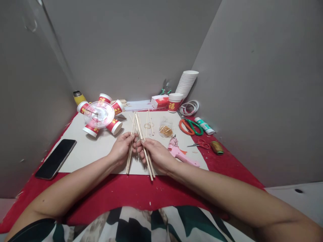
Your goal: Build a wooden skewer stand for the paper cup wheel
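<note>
My left hand (122, 148) is closed around a few thin wooden sticks (130, 158) that slant down toward me. My right hand (155, 155) pinches another pair of wooden sticks (148, 164), which cross the left bundle near the fingertips. Both hands meet over a white sheet (96, 148) lying on a red cloth (131, 191). Two more loose sticks (150, 122) and a rubber band (147, 125) lie on the sheet just beyond my hands.
A wheel of red paper cups with a clear lid (99, 115) sits at back left, a black phone (56, 158) at left. A pink glue gun (180, 153), bag of rubber bands (166, 130), orange-green scissors (190, 127), small scissors (200, 144), glue bottle (204, 125), stacked white cups (186, 83) are at right.
</note>
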Demonstrator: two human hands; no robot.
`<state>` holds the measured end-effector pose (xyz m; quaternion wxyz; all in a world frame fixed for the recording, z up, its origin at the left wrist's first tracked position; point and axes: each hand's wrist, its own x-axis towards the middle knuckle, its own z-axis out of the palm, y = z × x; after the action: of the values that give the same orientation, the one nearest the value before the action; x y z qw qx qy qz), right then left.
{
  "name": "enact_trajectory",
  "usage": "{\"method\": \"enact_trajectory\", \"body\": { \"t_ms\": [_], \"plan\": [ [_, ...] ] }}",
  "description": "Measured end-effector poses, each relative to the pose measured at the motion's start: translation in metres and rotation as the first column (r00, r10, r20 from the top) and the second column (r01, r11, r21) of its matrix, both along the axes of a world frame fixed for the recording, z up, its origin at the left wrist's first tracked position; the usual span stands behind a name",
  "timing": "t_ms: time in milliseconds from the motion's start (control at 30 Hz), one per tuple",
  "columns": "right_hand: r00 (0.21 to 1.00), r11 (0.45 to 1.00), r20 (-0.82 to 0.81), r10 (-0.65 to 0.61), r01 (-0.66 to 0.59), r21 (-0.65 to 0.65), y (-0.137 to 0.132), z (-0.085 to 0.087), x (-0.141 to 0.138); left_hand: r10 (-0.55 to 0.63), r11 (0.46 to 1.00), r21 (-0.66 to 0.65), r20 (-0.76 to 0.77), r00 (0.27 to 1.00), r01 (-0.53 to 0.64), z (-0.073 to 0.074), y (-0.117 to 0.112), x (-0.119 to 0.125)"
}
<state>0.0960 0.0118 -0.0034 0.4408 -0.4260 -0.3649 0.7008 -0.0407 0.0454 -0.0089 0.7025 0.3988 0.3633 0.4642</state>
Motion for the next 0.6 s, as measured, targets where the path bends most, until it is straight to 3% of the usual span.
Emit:
{"method": "enact_trajectory", "body": {
  "t_ms": [200, 333, 467, 600],
  "plan": [
    [0.998, 0.999, -0.047, -0.032, 0.031, -0.031, -0.01, 0.01, 0.012, 0.067, 0.992, -0.105, -0.097, 0.993, -0.077, 0.008, 0.002, -0.001],
    [0.997, 0.993, -0.066, -0.049, 0.042, -0.111, -0.015, 0.016, 0.017, -0.032, 0.987, -0.158, -0.062, 0.998, 0.022, 0.011, 0.0, 0.0],
    [0.995, 0.989, -0.103, -0.018, 0.003, -0.148, -0.019, 0.011, 0.013, -0.155, 0.974, -0.169, -0.015, 0.988, 0.15, 0.013, -0.002, 0.001],
    [0.993, 0.993, -0.109, 0.035, -0.047, -0.111, -0.021, 0.004, 0.009, -0.141, 0.979, -0.154, -0.053, 0.989, 0.132, 0.014, -0.002, 0.0]
  ]
}}
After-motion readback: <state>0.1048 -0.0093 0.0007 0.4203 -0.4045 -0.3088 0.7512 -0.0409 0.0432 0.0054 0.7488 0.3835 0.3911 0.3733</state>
